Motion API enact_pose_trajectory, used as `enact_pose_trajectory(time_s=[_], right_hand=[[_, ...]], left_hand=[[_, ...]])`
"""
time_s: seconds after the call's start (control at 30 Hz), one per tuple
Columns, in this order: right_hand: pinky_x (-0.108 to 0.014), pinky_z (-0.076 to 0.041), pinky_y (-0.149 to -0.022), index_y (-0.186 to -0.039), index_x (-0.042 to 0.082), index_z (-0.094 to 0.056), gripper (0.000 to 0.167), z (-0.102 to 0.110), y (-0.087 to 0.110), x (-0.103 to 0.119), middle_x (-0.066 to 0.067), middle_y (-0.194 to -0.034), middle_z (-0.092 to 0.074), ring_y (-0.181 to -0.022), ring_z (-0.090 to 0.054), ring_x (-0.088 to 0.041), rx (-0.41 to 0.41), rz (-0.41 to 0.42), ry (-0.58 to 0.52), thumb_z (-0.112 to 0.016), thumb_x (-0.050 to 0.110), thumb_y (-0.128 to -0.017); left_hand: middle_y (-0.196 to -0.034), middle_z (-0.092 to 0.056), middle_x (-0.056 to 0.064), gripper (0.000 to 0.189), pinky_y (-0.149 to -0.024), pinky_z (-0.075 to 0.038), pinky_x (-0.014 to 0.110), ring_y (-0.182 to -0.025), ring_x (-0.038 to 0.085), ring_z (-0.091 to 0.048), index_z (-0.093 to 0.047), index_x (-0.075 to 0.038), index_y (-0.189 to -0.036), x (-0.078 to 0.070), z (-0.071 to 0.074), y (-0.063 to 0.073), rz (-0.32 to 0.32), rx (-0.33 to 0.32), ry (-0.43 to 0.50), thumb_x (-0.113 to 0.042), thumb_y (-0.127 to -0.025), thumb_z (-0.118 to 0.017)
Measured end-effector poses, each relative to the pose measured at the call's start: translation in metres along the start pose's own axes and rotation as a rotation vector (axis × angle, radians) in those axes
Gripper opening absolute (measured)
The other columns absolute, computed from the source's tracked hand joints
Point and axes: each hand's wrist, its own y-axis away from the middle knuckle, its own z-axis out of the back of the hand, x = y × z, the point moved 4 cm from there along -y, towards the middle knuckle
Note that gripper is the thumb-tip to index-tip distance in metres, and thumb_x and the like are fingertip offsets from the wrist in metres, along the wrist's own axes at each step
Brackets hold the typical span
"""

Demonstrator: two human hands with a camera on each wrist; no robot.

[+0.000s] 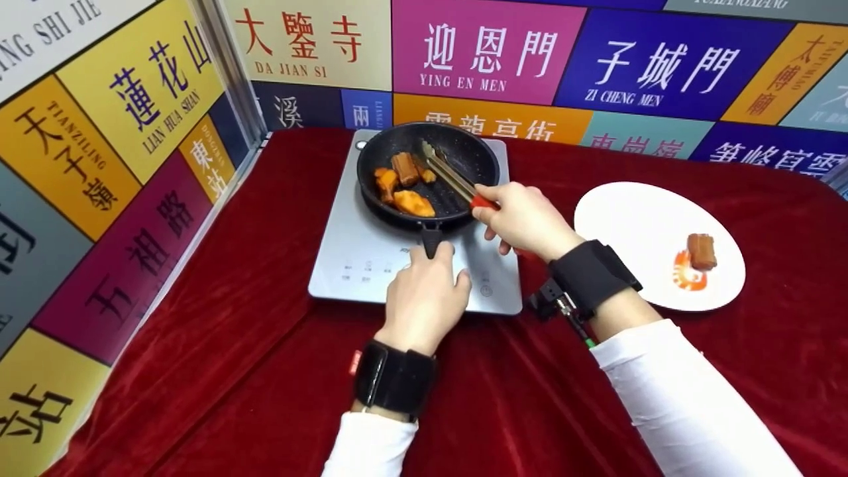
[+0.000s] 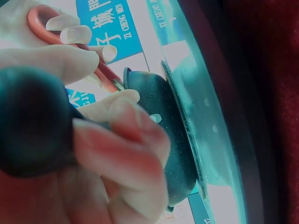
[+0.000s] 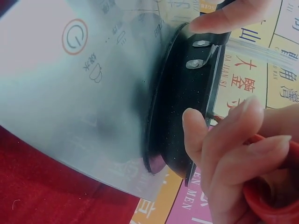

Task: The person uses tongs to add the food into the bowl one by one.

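Observation:
My left hand (image 1: 424, 298) grips the black handle (image 1: 432, 240) of a frying pan (image 1: 464, 142). With my right hand (image 1: 527, 218) I hold red-handled metal tongs (image 1: 454, 177), whose tips reach into the pan. Inside lie a brown ribbed block of food (image 1: 405, 169) and several orange-brown pieces, among them a flat one (image 1: 414, 204) near the front and a chicken-like piece (image 1: 385, 183) at the left. The tong tips are beside the food; whether they touch any piece I cannot tell. In the right wrist view my fingers curl round the red tong handle (image 3: 261, 200).
The pan stands on a silver induction cooker (image 1: 351, 265) over a red velvet cloth (image 1: 252, 265). To the right, a white oval plate (image 1: 623, 218) bears another brown ribbed piece (image 1: 701, 252) and an orange-and-white shrimp-like piece (image 1: 687, 273). Panels with large lettering (image 1: 490, 53) stand behind and at left.

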Motion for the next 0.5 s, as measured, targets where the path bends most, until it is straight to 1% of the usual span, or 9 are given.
enact_pose_trajectory(time_s=[0.1, 0.27, 0.5], right_hand=[[-0.033, -0.046, -0.042, -0.136, 0.015, -0.038, 0.049, 0.0007, 0.0006, 0.0002, -0.009, -0.071, -0.064, -0.047, -0.058, -0.028, -0.003, 0.007, 0.003, -0.053, 0.026, -0.09], [-0.032, -0.045, -0.043, -0.136, 0.016, -0.038, 0.05, 0.0031, 0.0031, -0.0022, -0.008, -0.072, -0.064, -0.044, -0.057, -0.022, -0.009, 0.006, 0.029, -0.053, 0.029, -0.09], [-0.032, -0.046, -0.043, -0.139, 0.017, -0.032, 0.056, 0.0009, 0.0071, -0.0042, -0.008, -0.076, -0.064, -0.051, -0.06, -0.027, 0.008, -0.02, 0.003, -0.052, 0.035, -0.089]], left_hand=[[-0.102, -0.051, 0.016, 0.035, -0.053, -0.044, 0.041, -0.066, 0.03, -0.056, -0.051, -0.013, -0.113, 0.0001, 0.0, -0.0002, 0.001, 0.001, -0.001, -0.036, -0.087, -0.05], [-0.1, -0.051, 0.016, 0.034, -0.053, -0.044, 0.041, -0.066, 0.03, -0.056, -0.051, -0.013, -0.112, -0.0008, 0.0001, 0.0, -0.004, 0.002, -0.003, -0.037, -0.087, -0.05], [-0.103, -0.051, 0.016, 0.036, -0.053, -0.044, 0.041, -0.066, 0.03, -0.056, -0.05, -0.013, -0.115, 0.0004, -0.0005, -0.0005, 0.0, 0.021, -0.002, -0.037, -0.087, -0.05]])
